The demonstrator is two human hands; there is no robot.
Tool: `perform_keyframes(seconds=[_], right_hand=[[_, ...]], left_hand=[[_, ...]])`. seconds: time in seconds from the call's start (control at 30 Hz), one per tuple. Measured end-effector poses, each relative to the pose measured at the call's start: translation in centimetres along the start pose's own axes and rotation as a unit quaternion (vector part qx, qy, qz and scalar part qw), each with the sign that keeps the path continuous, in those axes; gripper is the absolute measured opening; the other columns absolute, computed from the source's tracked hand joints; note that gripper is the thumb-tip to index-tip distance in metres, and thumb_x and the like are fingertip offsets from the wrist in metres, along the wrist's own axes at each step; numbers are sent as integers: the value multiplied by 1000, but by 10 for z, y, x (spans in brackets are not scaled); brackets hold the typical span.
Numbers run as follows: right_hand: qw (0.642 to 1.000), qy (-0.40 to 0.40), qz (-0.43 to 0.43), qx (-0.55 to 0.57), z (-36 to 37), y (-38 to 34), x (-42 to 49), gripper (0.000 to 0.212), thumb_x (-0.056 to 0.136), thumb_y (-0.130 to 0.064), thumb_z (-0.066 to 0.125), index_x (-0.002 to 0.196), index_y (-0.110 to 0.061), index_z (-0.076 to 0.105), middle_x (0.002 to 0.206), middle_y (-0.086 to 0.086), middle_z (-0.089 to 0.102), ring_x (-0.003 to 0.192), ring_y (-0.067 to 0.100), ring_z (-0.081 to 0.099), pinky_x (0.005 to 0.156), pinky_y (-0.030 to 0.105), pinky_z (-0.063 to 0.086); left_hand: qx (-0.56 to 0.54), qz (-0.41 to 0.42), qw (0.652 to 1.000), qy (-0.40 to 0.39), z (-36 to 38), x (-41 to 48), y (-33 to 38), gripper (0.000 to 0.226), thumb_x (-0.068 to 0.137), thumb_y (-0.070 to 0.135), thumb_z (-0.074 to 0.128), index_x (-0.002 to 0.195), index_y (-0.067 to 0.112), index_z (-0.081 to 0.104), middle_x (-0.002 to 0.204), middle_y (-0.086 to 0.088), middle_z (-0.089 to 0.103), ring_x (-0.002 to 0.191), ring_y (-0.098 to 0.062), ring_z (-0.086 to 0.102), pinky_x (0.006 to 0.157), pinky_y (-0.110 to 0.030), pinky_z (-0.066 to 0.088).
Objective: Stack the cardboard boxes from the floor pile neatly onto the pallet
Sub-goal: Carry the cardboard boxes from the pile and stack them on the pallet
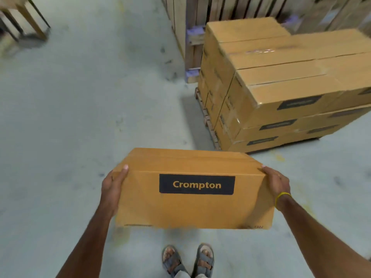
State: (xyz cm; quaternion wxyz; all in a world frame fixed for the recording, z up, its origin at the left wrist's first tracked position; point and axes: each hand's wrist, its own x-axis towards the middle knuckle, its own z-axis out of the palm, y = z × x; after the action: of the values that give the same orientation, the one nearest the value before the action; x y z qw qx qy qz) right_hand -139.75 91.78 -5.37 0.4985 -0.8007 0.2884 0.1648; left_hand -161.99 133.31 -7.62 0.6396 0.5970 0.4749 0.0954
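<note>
**Carton in both hands, pallet at one o'clock**

I held the Crompton carton (192, 189) above the floor, long axis running nine to three. My left hand (113, 183) gripped its left end and my right hand (276, 183) its right. The stacked pallet (208, 121) lay at one o'clock, nearer my right hand.

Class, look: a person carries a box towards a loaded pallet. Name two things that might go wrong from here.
The left hand and right hand hold the box only at its ends; it may slip onto the sandalled feet. The stack looks uneven on top, so another may sit crooked.
</note>
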Motion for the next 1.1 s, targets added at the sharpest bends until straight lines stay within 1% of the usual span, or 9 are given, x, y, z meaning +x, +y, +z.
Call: perform_keyframes(seconds=[0.13,0.23,0.33,0.4,0.5,0.6,0.8,0.97,1.1], right_hand=[[997,64,-22,24,-84,-65,-30,63,79,-61,68,114,-8,67,129,21,62,116,41,56,105,48,43],[990,108,-64,59,-157,-113,-38,88,80,-71,62,132,-1,57,138,23,56,124,43,52,105,48,40],[983,142,-101,64,-224,-153,-46,97,79,-76,60,139,0,51,142,23,53,127,43,51,104,48,40],[977,161,-115,80,-271,-172,-49,96,78,-76,60,137,0,52,140,23,54,127,42,51,103,48,41],[968,185,-138,96,-333,-191,-45,85,78,-70,63,128,-2,58,117,16,57,116,39,55,92,43,42],[962,196,-145,121,-391,-202,-35,75,72,-64,67,120,-7,63,112,13,59,105,35,55,90,42,44],[949,212,-162,168,-497,-204,37,80,46,-68,69,102,-10,70,113,15,68,105,36,62,93,49,51],[941,227,-189,166,-553,-215,56,61,51,-64,70,79,-10,70,95,12,68,96,36,61,86,49,51],[926,248,-216,184,-587,-239,82,59,53,-64,69,75,-10,67,90,12,64,90,34,57,81,47,47]], left_hand=[[52,97,993,-31,36,-41,106,70,72,83,69,108,24,76,107,3,77,102,-21,72,94,-46,58],[78,183,979,-37,77,-73,181,58,83,80,62,99,25,73,100,6,74,97,-18,69,88,-40,55],[86,247,965,-32,121,-102,245,65,84,81,60,95,18,69,95,2,72,90,-21,66,80,-38,50],[78,269,959,-40,153,-127,282,68,81,84,59,93,18,68,97,0,71,91,-23,65,82,-40,51],[56,295,952,-54,201,-163,323,65,81,84,60,90,20,67,95,-3,70,90,-25,65,81,-41,51],[38,321,944,-64,252,-198,346,65,81,83,60,91,19,68,94,-5,71,90,-26,67,82,-42,53],[3,348,933,-94,350,-247,354,66,84,78,62,103,16,68,99,-7,70,92,-27,67,73,-37,48],[-30,342,933,-107,415,-266,357,73,72,85,64,101,18,69,104,-10,69,97,-30,65,81,-41,49],[-57,354,927,-115,470,-270,372,57,80,78,64,94,23,67,98,-6,67,93,-28,61,83,-43,46]])
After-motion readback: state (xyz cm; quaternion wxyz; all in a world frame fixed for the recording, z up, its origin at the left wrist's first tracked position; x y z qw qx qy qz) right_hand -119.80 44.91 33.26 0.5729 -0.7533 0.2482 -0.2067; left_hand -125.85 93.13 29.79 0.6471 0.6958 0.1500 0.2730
